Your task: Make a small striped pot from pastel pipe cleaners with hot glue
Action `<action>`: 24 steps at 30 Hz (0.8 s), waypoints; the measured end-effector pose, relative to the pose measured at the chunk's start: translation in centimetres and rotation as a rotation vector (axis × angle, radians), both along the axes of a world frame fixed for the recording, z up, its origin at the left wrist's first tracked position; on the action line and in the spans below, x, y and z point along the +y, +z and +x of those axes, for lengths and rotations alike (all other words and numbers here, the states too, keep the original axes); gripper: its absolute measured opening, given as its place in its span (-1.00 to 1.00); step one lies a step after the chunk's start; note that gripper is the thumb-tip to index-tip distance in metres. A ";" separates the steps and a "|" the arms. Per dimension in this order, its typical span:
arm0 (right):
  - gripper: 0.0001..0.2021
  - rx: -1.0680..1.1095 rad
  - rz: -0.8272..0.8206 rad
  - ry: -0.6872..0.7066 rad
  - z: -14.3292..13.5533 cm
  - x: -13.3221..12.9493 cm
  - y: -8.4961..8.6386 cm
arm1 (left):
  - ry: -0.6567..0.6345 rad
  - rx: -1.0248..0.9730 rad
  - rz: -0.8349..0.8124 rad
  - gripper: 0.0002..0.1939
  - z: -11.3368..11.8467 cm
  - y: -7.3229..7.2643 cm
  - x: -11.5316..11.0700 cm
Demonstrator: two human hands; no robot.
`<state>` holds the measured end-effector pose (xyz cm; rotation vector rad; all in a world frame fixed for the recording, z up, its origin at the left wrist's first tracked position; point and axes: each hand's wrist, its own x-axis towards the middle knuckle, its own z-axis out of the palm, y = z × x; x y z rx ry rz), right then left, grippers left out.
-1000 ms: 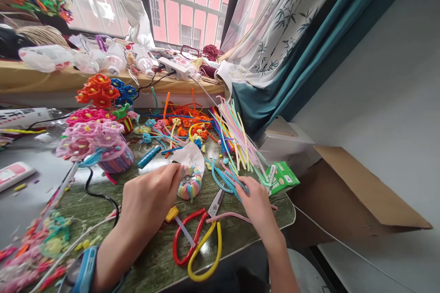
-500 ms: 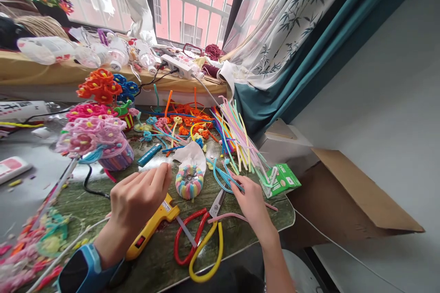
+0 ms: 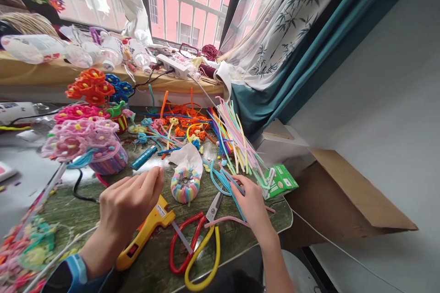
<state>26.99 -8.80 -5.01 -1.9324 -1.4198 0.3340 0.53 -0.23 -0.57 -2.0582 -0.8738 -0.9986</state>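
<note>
My right hand [image 3: 252, 202] pinches light-blue pipe cleaners [image 3: 222, 179], some of them looped, and one strand hangs below the fingers. My left hand [image 3: 130, 201] is curled into a fist above the yellow hot glue gun [image 3: 146, 233]; anything inside it is hidden. Between the hands lies a small pastel-striped fuzzy ring [image 3: 185, 185] with a white paper piece [image 3: 188, 155] behind it. Closer to me, scissors [image 3: 202, 238] with one red and one yellow handle rest beside the glue gun's clear stick. A pink pipe cleaner [image 3: 228, 219] crosses near the scissors' pivot.
Pipe-cleaner flower pots [image 3: 106, 158] stand at left, near a blue lighter [image 3: 144, 158]. Bundled pastel pipe cleaners [image 3: 240, 137] and a green packet [image 3: 282, 181] lie at right. An open cardboard box [image 3: 360, 192] stands past the table edge. Bottles [image 3: 112, 52] line the sill.
My right hand now grips the blue pipe cleaners, with a strand showing under its fingers. My left fist stays over the glue gun. The whole view has shifted slightly.
</note>
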 end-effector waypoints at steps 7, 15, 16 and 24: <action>-0.77 -0.009 0.084 -0.001 -0.2 -0.4 -0.3 | 0.038 0.019 -0.052 -0.78 -0.1 -0.2 -0.1; -0.77 0.048 0.086 0.040 -0.7 -0.9 -0.7 | 0.005 0.011 -0.087 -0.77 0.0 -0.3 -0.1; -0.77 0.035 0.095 0.032 -0.6 -0.9 -0.8 | 0.010 0.011 -0.087 -0.76 0.0 -0.3 -0.1; -0.87 -0.184 0.034 -0.018 1.4 -0.1 -1.6 | 0.014 0.011 -0.088 -0.77 -0.2 -0.7 0.0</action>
